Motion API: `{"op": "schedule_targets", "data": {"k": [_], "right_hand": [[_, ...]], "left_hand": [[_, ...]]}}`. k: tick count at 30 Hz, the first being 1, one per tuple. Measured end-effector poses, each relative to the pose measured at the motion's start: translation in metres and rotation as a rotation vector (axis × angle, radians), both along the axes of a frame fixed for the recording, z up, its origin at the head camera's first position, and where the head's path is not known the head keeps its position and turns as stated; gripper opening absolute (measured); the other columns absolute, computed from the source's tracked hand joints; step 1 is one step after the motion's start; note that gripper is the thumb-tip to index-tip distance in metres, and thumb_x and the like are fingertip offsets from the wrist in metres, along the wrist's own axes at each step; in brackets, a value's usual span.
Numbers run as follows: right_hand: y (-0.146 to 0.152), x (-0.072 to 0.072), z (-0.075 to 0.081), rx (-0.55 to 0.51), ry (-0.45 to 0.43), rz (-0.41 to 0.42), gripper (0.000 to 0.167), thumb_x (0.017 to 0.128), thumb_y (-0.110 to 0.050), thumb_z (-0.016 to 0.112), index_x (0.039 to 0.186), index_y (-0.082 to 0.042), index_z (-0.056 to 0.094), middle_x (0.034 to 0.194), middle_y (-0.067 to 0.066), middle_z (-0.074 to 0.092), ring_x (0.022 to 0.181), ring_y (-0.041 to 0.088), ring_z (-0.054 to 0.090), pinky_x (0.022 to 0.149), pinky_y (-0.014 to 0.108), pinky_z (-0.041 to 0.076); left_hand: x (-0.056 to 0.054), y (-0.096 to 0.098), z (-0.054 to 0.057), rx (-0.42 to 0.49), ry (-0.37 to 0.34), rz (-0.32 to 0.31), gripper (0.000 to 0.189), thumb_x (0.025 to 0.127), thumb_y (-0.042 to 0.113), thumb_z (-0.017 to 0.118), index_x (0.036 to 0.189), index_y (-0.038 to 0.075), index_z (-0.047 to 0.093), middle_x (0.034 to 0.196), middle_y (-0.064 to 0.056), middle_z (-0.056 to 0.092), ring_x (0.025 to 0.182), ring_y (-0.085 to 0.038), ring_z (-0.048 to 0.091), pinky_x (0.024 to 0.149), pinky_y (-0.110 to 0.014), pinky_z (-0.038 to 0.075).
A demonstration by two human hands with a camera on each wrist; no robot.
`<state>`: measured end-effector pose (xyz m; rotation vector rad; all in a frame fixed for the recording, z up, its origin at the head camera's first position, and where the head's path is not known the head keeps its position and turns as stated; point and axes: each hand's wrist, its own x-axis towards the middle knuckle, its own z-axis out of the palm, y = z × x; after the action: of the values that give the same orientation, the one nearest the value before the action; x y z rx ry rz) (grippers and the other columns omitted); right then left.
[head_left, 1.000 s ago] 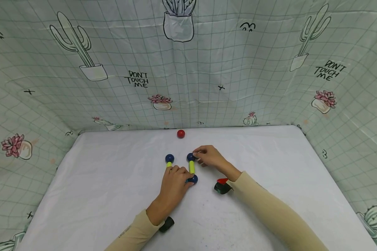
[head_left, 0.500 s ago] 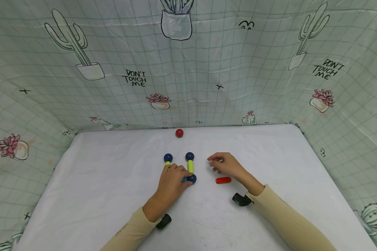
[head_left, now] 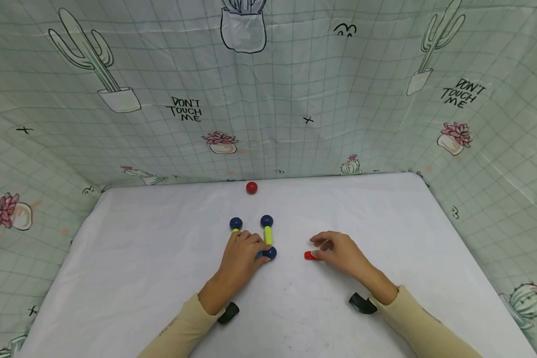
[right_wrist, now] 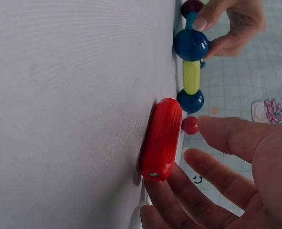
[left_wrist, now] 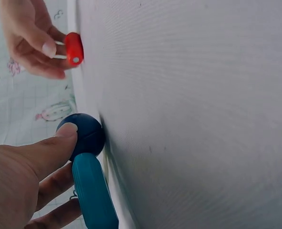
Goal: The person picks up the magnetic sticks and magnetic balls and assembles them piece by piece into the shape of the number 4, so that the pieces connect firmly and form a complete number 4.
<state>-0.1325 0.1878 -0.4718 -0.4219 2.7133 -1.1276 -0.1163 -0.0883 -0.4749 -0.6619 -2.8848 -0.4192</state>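
On the white table (head_left: pixel 138 258) lies a small frame of blue balls and rods. My left hand (head_left: pixel 243 253) grips its teal rod (left_wrist: pixel 94 193), thumb pressed on the near blue ball (head_left: pixel 271 253) (left_wrist: pixel 85 134). A yellow-green rod (head_left: pixel 267 234) (right_wrist: pixel 192 76) runs from that ball to a far blue ball (head_left: pixel 266 221). Another blue ball (head_left: pixel 235 223) sits just left of it. My right hand (head_left: pixel 340 253) reaches over a red rod (head_left: pixel 309 255) (right_wrist: pixel 161 138) lying flat on the table. Its fingertips touch the rod, and the thumb stands off it.
A red ball (head_left: pixel 251 187) (right_wrist: pixel 190 125) lies alone near the table's back edge. Cactus-print cloth walls (head_left: pixel 295 99) close in the back and both sides. Black wrist cameras (head_left: pixel 361 302) sit under both forearms.
My right hand left the far blue ball, moved right and toward me, and came down on the red rod. The left hand kept its hold on the frame.
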Motion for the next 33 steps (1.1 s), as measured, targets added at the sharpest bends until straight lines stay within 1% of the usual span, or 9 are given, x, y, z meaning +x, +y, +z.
{"op": "schedule_targets", "data": {"k": [4, 10, 14, 18, 22, 25, 28, 30, 33], "right_hand": [[0.001, 0.005, -0.001, 0.053, 0.043, 0.022, 0.028, 0.089, -0.005, 0.084, 0.116, -0.002, 0.077, 0.107, 0.007, 0.076, 0.092, 0.020, 0.069, 0.081, 0.037, 0.056], [-0.001, 0.009, -0.003, 0.077, 0.087, 0.042, 0.029, 0.085, 0.000, 0.085, 0.112, -0.003, 0.077, 0.104, 0.004, 0.075, 0.090, 0.019, 0.064, 0.082, 0.037, 0.055], [-0.002, 0.010, -0.005, 0.111, 0.106, 0.049, 0.025, 0.085, -0.002, 0.087, 0.107, -0.006, 0.077, 0.100, 0.001, 0.074, 0.088, 0.017, 0.064, 0.081, 0.038, 0.055], [-0.004, 0.010, -0.007, 0.147, 0.109, 0.046, 0.020, 0.085, -0.003, 0.087, 0.101, -0.009, 0.076, 0.094, -0.001, 0.070, 0.083, 0.014, 0.061, 0.078, 0.037, 0.054], [-0.007, 0.010, -0.006, 0.156, 0.094, 0.029, 0.017, 0.087, -0.003, 0.086, 0.100, -0.008, 0.075, 0.091, -0.001, 0.069, 0.080, 0.013, 0.059, 0.075, 0.034, 0.053], [-0.009, 0.012, -0.002, 0.123, 0.045, 0.014, 0.017, 0.088, -0.003, 0.084, 0.101, -0.006, 0.075, 0.088, -0.001, 0.068, 0.077, 0.012, 0.058, 0.071, 0.030, 0.051], [-0.012, 0.014, 0.002, 0.061, -0.020, 0.013, 0.016, 0.088, -0.003, 0.084, 0.101, -0.005, 0.074, 0.086, -0.001, 0.069, 0.077, 0.011, 0.060, 0.069, 0.029, 0.051], [-0.013, 0.015, 0.003, 0.004, -0.052, 0.038, 0.016, 0.088, -0.003, 0.083, 0.102, -0.005, 0.074, 0.087, 0.000, 0.070, 0.077, 0.011, 0.062, 0.069, 0.028, 0.051], [-0.015, 0.016, 0.003, -0.109, -0.115, 0.093, 0.018, 0.089, -0.004, 0.081, 0.105, -0.001, 0.073, 0.089, 0.001, 0.069, 0.075, 0.010, 0.064, 0.067, 0.026, 0.052]], "left_hand": [[-0.001, 0.000, 0.001, 0.015, -0.015, -0.004, 0.026, 0.084, 0.027, 0.091, 0.109, 0.018, 0.085, 0.101, 0.003, 0.075, 0.097, -0.019, 0.061, 0.094, -0.042, 0.047], [-0.002, -0.001, 0.003, 0.049, -0.048, -0.005, 0.026, 0.085, 0.024, 0.091, 0.109, 0.016, 0.085, 0.102, 0.001, 0.075, 0.097, -0.020, 0.062, 0.094, -0.042, 0.047], [-0.001, -0.001, 0.004, 0.046, -0.056, -0.005, 0.027, 0.085, 0.024, 0.090, 0.110, 0.016, 0.085, 0.102, 0.001, 0.076, 0.097, -0.020, 0.062, 0.093, -0.042, 0.047], [-0.002, -0.001, 0.004, 0.042, -0.070, 0.003, 0.027, 0.085, 0.025, 0.090, 0.110, 0.016, 0.085, 0.103, 0.001, 0.076, 0.098, -0.021, 0.062, 0.093, -0.042, 0.047], [-0.002, 0.001, 0.004, 0.041, -0.079, 0.008, 0.027, 0.086, 0.025, 0.090, 0.110, 0.017, 0.085, 0.103, 0.001, 0.076, 0.098, -0.020, 0.062, 0.093, -0.042, 0.047], [-0.002, 0.001, 0.003, 0.038, -0.081, 0.009, 0.026, 0.085, 0.025, 0.090, 0.110, 0.017, 0.085, 0.103, 0.002, 0.076, 0.097, -0.020, 0.062, 0.093, -0.041, 0.046], [-0.002, 0.001, 0.004, 0.038, -0.073, 0.007, 0.026, 0.085, 0.025, 0.090, 0.109, 0.017, 0.085, 0.102, 0.001, 0.076, 0.097, -0.020, 0.062, 0.092, -0.041, 0.046], [-0.001, 0.001, 0.005, 0.033, -0.076, 0.011, 0.026, 0.085, 0.026, 0.090, 0.109, 0.017, 0.085, 0.102, 0.002, 0.076, 0.097, -0.020, 0.062, 0.092, -0.041, 0.046], [-0.001, 0.001, 0.005, 0.023, -0.083, 0.019, 0.026, 0.086, 0.026, 0.090, 0.110, 0.017, 0.085, 0.103, 0.002, 0.076, 0.097, -0.020, 0.061, 0.093, -0.041, 0.046]]}}
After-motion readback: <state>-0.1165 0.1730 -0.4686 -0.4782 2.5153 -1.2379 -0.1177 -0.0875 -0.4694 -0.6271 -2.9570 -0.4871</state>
